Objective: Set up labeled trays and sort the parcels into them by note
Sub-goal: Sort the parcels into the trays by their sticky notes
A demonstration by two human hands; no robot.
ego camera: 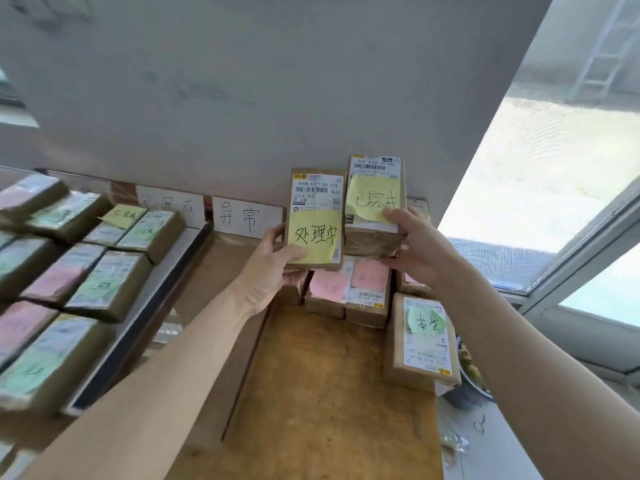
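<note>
The left hand point(273, 271) grips the 处理中 parcel point(316, 194), held upright. The right hand point(412, 244) clamps the 已完成 parcel point(374, 239) just beside it. The 完成 tray label point(173, 207) lies farther left, past the left hand, so the right arm would likely have to cross.

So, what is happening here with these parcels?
A person sorts parcels by note. The left hand holds a first parcel, noted 处理中; the right hand holds a second parcel, noted 已完成. Both are up over the brown tray, where pink-note parcels lie at the back. On the left lie other parcels.
</note>
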